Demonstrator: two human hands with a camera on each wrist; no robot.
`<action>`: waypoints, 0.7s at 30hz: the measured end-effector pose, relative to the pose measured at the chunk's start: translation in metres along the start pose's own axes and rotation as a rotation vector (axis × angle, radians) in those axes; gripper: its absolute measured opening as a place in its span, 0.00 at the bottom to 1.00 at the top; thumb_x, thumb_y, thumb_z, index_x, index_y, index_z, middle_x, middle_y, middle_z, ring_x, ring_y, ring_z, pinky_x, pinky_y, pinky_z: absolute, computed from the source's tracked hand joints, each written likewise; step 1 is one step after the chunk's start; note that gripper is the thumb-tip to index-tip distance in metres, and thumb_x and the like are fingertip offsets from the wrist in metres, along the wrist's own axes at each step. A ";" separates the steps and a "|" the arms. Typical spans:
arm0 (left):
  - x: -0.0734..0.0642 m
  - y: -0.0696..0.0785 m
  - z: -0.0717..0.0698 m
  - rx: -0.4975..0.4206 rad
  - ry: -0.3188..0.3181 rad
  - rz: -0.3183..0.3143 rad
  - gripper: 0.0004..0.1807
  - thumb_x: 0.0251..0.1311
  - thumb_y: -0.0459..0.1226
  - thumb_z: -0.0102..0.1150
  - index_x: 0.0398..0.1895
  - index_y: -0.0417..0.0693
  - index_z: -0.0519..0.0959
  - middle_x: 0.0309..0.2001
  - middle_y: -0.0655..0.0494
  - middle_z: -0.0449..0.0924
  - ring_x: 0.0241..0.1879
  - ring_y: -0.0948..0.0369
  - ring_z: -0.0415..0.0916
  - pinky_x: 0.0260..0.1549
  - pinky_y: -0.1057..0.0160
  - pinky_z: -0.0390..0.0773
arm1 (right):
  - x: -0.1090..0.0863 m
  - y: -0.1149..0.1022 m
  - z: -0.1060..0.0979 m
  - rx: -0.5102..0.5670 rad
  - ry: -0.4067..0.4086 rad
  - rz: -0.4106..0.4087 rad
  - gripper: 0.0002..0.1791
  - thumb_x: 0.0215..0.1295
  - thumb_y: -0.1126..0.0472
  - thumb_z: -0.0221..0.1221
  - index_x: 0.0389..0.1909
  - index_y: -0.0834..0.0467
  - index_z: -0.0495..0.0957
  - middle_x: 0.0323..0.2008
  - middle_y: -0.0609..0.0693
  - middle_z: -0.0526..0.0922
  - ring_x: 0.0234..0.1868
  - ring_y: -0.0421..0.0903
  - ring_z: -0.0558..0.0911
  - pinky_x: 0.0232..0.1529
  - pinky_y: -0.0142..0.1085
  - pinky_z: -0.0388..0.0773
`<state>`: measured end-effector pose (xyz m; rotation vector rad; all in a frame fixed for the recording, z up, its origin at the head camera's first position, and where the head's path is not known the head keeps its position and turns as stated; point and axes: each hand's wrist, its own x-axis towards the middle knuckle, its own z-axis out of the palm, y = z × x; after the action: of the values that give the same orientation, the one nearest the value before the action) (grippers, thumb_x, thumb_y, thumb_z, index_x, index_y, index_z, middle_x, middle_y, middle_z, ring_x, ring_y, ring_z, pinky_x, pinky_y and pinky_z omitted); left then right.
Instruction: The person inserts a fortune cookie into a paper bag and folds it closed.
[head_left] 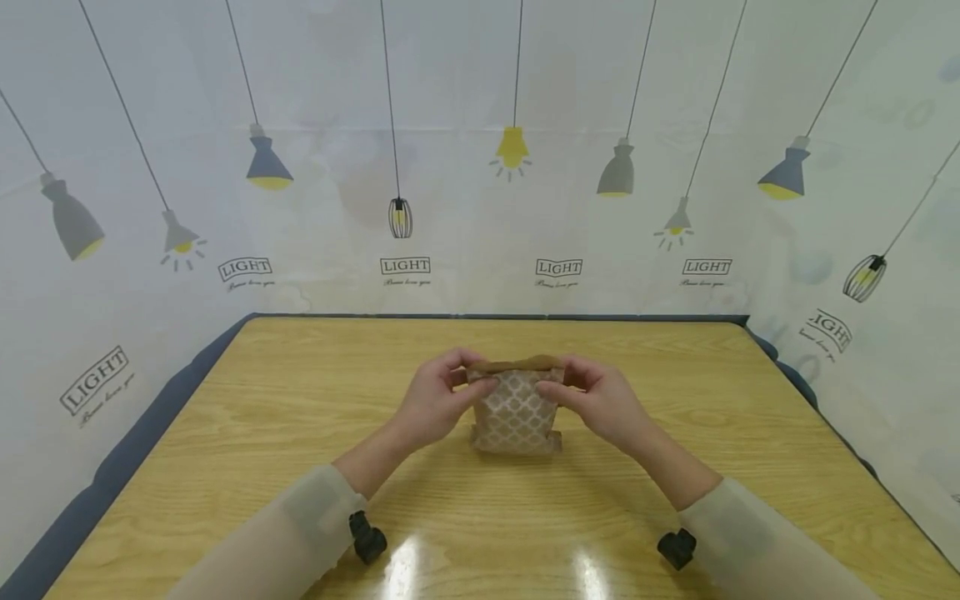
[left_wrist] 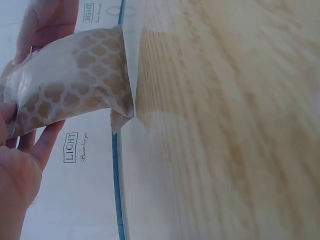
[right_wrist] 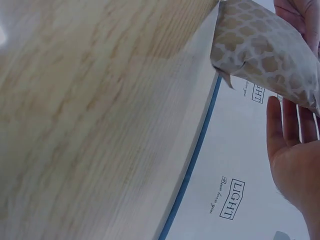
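Note:
A small brown paper bag [head_left: 516, 417] with a white lattice print stands upright between the two hands, its lower edge close over the wooden table. Its plain brown top edge [head_left: 525, 364] faces up. My left hand [head_left: 435, 402] pinches the upper left corner, thumb on the printed front and fingers behind. At the upper right corner, my right hand [head_left: 609, 403] does the same. The left wrist view shows the plump side of the bag [left_wrist: 95, 70] above the tabletop. From the right wrist, the bag [right_wrist: 265, 47] has a pointed lower corner sticking out.
The wooden table [head_left: 300, 400] spreads around the hands, with a dark blue edge [head_left: 360, 316] at its back. Behind and beside it hangs a white backdrop [head_left: 465, 67] printed with lamps. Black wrist cameras [head_left: 367, 540] sit by both sleeves.

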<state>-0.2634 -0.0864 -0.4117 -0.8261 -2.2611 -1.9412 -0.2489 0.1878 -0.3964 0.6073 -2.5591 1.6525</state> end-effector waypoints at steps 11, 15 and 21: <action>-0.004 0.008 -0.004 -0.048 0.010 -0.045 0.11 0.75 0.30 0.66 0.57 0.39 0.84 0.48 0.47 0.83 0.38 0.64 0.85 0.37 0.66 0.91 | -0.004 -0.002 -0.002 0.184 -0.058 -0.034 0.18 0.78 0.65 0.66 0.65 0.61 0.85 0.41 0.51 0.89 0.40 0.43 0.89 0.44 0.42 0.96; -0.005 0.010 -0.006 -0.066 -0.009 -0.037 0.12 0.76 0.30 0.66 0.59 0.40 0.85 0.51 0.46 0.84 0.38 0.63 0.86 0.37 0.68 0.91 | -0.006 0.000 -0.005 0.204 -0.119 -0.089 0.19 0.81 0.67 0.61 0.68 0.63 0.83 0.52 0.45 0.91 0.44 0.43 0.90 0.44 0.42 0.96; -0.007 0.011 -0.009 -0.029 -0.057 0.034 0.11 0.76 0.27 0.63 0.56 0.40 0.88 0.50 0.43 0.86 0.42 0.65 0.88 0.38 0.67 0.92 | -0.007 0.001 -0.009 0.222 -0.166 -0.133 0.17 0.81 0.70 0.58 0.66 0.68 0.84 0.57 0.37 0.90 0.46 0.43 0.91 0.44 0.42 0.96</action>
<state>-0.2558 -0.0962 -0.4026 -0.9289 -2.2397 -1.9648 -0.2441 0.1987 -0.3951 0.9460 -2.3932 1.9285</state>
